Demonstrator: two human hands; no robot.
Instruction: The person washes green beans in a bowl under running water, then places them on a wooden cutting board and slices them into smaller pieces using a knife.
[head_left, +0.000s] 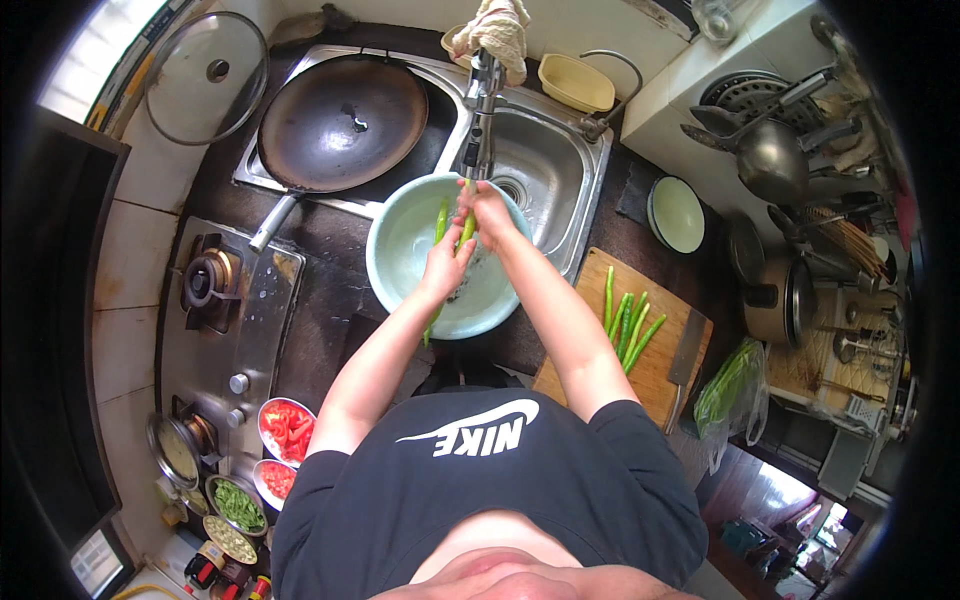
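Note:
My left hand (448, 264) and my right hand (487, 212) hold a long green pepper (466, 229) between them, over a pale green basin (386, 289). Its upper end lies just under the spout of a chrome faucet (474, 142). A second green pepper (441, 221) shows beside my left fingers; whether that hand holds it is unclear. Green also shows below my left wrist near the basin's rim, partly hidden by the arm. Several green peppers (626, 322) lie on a wooden cutting board (570, 367) to my right, with a cleaver (686, 349) at the board's far edge.
A large wok (341, 124) covers the left sink bowl, its handle (274, 223) pointing toward the gas stove (255, 300). The right steel sink bowl (551, 161) lies behind the basin. Bowls of cut red peppers (286, 429) stand at left. An enamel bowl (676, 214) sits at right.

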